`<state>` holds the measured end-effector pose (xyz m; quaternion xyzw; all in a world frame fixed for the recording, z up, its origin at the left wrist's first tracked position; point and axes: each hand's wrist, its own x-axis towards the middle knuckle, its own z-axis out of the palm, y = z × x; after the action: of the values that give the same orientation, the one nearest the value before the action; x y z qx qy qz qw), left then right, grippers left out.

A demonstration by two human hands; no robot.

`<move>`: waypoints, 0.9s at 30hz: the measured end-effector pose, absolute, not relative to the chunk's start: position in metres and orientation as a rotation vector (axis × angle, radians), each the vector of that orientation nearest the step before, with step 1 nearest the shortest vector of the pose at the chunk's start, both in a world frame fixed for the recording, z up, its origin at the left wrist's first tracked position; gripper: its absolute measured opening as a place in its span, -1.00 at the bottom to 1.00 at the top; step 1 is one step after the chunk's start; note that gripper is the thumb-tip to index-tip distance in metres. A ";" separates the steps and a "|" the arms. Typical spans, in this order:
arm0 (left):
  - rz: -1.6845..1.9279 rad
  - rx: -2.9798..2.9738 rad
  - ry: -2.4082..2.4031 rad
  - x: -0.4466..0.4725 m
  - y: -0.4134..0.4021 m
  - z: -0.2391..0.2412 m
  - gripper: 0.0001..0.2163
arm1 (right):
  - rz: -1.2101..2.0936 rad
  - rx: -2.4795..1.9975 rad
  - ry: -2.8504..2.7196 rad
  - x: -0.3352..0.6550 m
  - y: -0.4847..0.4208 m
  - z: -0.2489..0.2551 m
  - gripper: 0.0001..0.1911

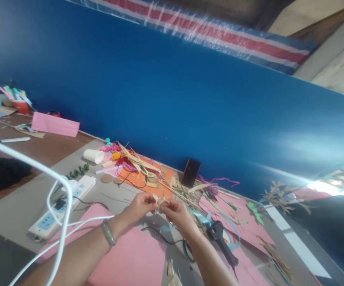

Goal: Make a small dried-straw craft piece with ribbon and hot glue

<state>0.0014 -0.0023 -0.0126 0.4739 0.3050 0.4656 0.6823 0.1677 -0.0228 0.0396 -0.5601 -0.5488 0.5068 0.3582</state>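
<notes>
My left hand [143,204], with a greenish bangle [109,233] on its wrist, pinches a small pale, husk-like piece [157,200]. My right hand [174,212] grips the same piece from the other side, and the two hands nearly meet. The piece is too small and blurred to name its kind. Below the hands lies a pink paper sheet [136,254] on the grey table. To the right of my right forearm rests a black glue gun [222,242] beside a light blue ribbon [234,234].
A white power strip [63,208] and a loose white cable [67,198] are at the left. Behind the hands, dried strips [139,161] lie on orange paper [127,176]; a phone [190,173] leans against the blue partition [166,99]. A white paper cup [93,156] lies sideways.
</notes>
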 end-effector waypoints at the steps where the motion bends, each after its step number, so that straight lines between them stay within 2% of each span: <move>1: 1.043 1.055 0.682 0.001 -0.002 -0.013 -0.76 | 1.304 -1.457 -1.429 0.168 -0.022 0.040 -0.81; 6: 1.030 1.000 0.672 0.002 -0.003 -0.011 -0.76 | 1.259 -1.403 -1.539 0.169 -0.020 0.039 -0.83; 9: 1.047 0.935 0.695 0.002 -0.004 -0.006 -0.76 | 1.068 -1.431 -1.656 0.167 -0.022 0.035 -0.88; 18: 1.058 0.781 0.743 0.003 -0.008 0.008 -0.77 | 0.617 -1.547 -1.712 0.149 -0.030 0.019 -0.77; 27: 1.101 0.792 0.771 0.004 -0.007 0.005 -0.79 | 0.599 -1.499 -1.690 0.149 -0.030 0.027 -0.88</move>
<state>0.0038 -0.0067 0.0049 0.3572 0.3476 0.4965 0.7107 0.1489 -0.0304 0.0270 -0.5902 -0.6654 0.2357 0.3916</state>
